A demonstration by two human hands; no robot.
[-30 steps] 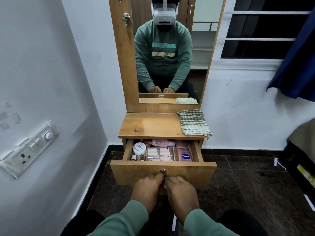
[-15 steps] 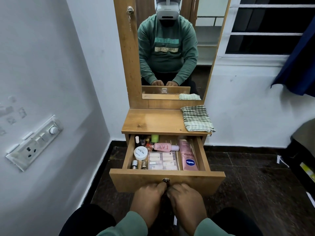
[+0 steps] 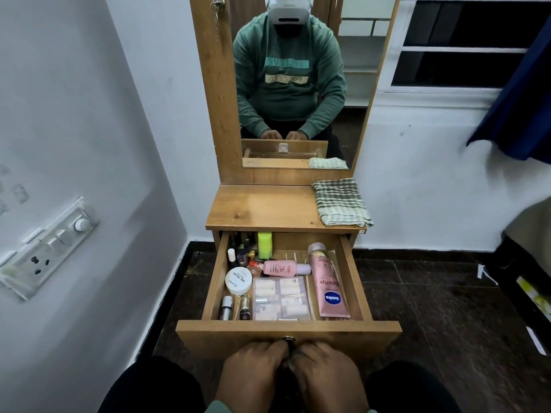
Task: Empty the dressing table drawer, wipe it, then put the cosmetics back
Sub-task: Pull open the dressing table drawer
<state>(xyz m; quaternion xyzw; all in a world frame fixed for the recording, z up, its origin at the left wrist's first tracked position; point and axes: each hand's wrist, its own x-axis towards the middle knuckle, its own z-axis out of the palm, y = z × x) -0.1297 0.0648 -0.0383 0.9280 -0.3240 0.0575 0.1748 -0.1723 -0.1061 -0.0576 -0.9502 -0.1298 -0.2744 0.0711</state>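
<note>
The wooden drawer (image 3: pixel 208 333) of the dressing table stands pulled far out. Inside lie a pink Vaseline tube (image 3: pixel 329 289), a pink bottle (image 3: pixel 281 268) on its side, a white round jar (image 3: pixel 238 280), a clear packet of sachets (image 3: pixel 280 298), a green block (image 3: pixel 264 244) and several small bottles (image 3: pixel 235 307). My left hand (image 3: pixel 253 374) and my right hand (image 3: pixel 325 375) grip the drawer's lower front edge, on either side of its small metal knob (image 3: pixel 288 341). A folded green checked cloth (image 3: pixel 341 202) lies on the tabletop, at the right.
A tall mirror (image 3: pixel 292 84) rises behind the tabletop (image 3: pixel 262 207). A white wall with a switch plate (image 3: pixel 44 248) is close on the left. The floor (image 3: pixel 432 308) is dark tile. A blue curtain (image 3: pixel 518 99) and a dark piece of furniture (image 3: pixel 524 278) are at the right.
Both hands have pulled the drawer further out toward me, showing more of the cosmetics at its back. The cloth has not moved.
</note>
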